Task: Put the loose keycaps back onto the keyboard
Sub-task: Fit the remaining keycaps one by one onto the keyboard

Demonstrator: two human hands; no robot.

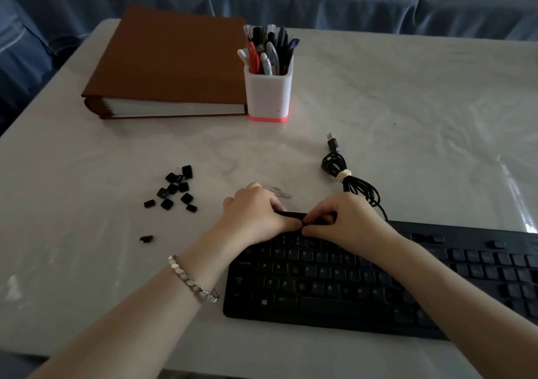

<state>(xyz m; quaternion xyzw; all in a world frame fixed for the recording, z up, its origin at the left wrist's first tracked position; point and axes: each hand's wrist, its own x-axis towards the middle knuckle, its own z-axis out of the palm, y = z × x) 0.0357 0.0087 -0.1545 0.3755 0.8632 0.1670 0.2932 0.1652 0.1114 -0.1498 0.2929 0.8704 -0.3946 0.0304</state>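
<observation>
Left hand (256,212), right hand (349,218) grip one keyboard (320,294); roughly eleven loose keycaps (172,188).

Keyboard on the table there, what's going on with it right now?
A person is refitting keys. Their left hand grips the far edge of the black keyboard, while the right hand seems to pinch a keycap, mostly hidden, at the top row. A pile of loose keycaps waits on the table to the left, with a stray keycap nearer the person. The cable lies bundled, unplugged.
</observation>
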